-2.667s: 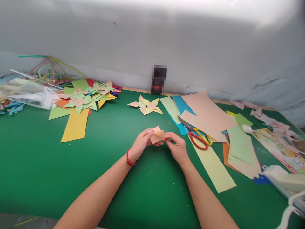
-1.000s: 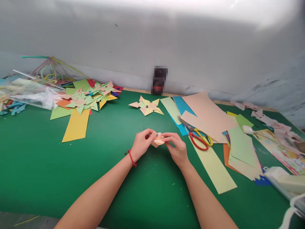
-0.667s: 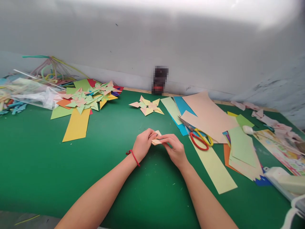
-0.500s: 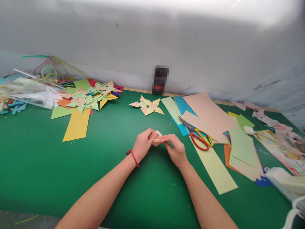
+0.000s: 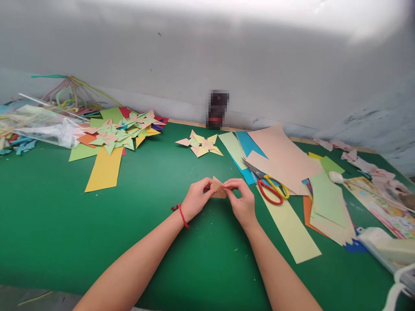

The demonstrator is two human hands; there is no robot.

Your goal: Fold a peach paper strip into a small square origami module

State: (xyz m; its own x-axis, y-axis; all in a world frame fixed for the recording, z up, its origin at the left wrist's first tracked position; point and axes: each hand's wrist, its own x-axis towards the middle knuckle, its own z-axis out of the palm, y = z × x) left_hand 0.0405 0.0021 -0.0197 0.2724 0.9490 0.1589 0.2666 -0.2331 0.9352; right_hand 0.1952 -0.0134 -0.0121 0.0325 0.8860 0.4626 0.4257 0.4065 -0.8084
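A small folded piece of peach paper (image 5: 219, 191) is held between my two hands over the middle of the green table. My left hand (image 5: 197, 195), with a red cord bracelet at the wrist, pinches its left side. The fingertips of my right hand (image 5: 240, 199) grip its right edge. Part of the paper is hidden behind the fingers. Beyond my hands lies a folded paper star (image 5: 203, 144) in pink, yellow and pale green.
Red-and-yellow scissors (image 5: 271, 191) lie on paper sheets to the right, beside a pale green strip (image 5: 293, 233). A pile of folded paper stars (image 5: 113, 136) and a yellow sheet (image 5: 104, 169) lie left. A white device (image 5: 385, 244) stands at the far right.
The folded paper has been turned, so a pointed, flatter face now shows. My right hand has shifted slightly, with its fingers more curled, and both hands still hold the paper.
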